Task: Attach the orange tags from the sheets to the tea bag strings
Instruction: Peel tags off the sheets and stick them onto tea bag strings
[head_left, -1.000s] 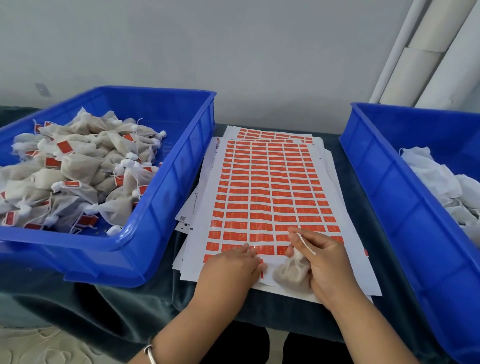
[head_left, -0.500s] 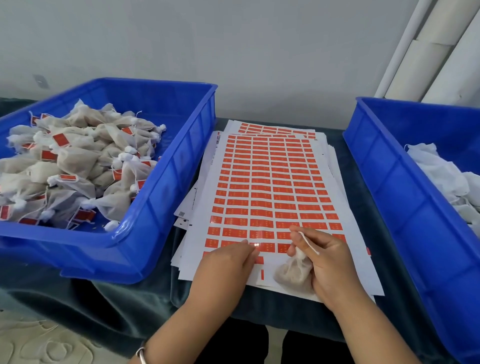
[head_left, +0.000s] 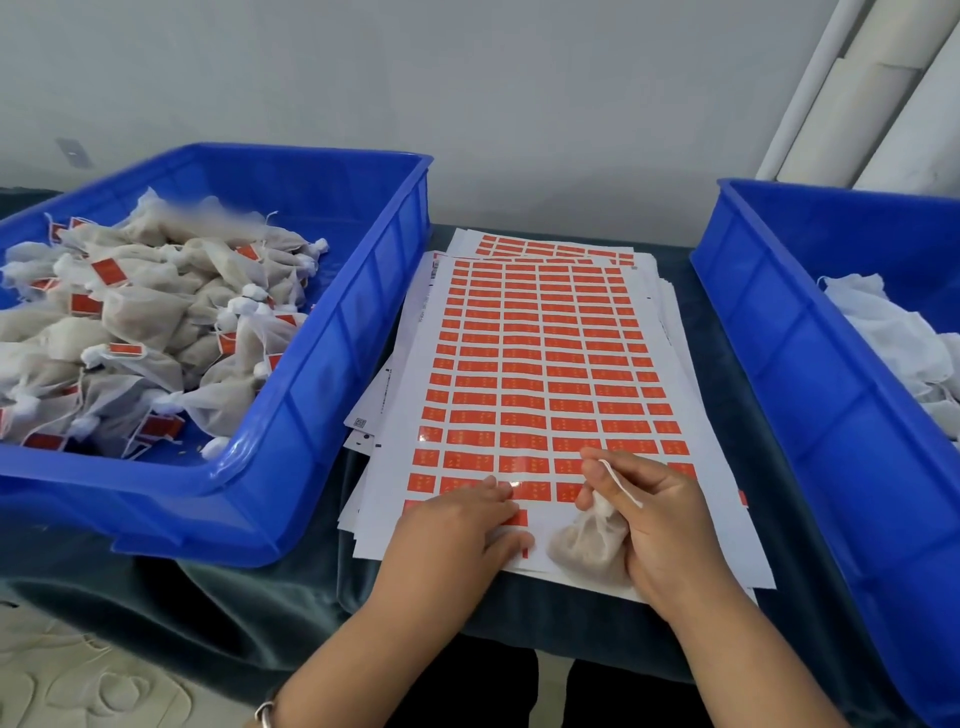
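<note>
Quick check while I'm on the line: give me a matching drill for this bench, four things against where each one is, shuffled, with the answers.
Things:
1. tagged tea bags
2. untagged tea bag
3. tag sheets
4. white empty bags

Places:
A. in the right blue bin
B. between the two bins
C. in the left blue bin
D. held by the right hand

Pairs: 1-C, 2-D, 3-B, 4-A

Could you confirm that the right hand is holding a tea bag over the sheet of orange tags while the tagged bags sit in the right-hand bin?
Not quite: in the head view the tagged bags fill the left bin. The rest stands: the right hand holds a tea bag over the sheet of orange tags.
</note>
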